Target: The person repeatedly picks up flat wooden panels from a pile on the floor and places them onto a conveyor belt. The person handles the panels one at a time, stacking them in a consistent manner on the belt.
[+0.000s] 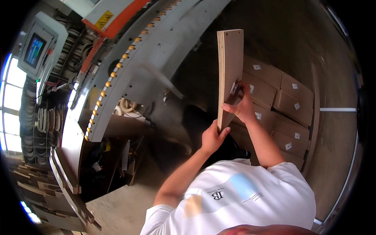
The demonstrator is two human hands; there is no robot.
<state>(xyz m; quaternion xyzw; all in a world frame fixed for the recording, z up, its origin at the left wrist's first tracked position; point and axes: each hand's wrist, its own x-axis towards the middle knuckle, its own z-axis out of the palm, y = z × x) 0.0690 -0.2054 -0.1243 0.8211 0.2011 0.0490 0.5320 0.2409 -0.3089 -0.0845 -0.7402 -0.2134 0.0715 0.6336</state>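
Observation:
A long, thick wooden board (231, 58) stands tilted up in front of me, its pale layered edge turned to the left. It may be a few boards pressed together; I cannot tell. My left hand (213, 138) is closed round the lower end, with the thumb on the near face. Higher up, my right hand (243, 105) grips the right side, thumb across the edge and fingers on the broad face. A small white label (234, 88) shows beside the right fingers. Small dark holes mark the board's top end.
Left of me runs a grey machine (156, 58) with a row of yellow rollers (113, 74) and a control screen (35, 50). Labelled brown panels (295, 102) lie stacked at my right. Wooden strips (64, 172) lean at the lower left.

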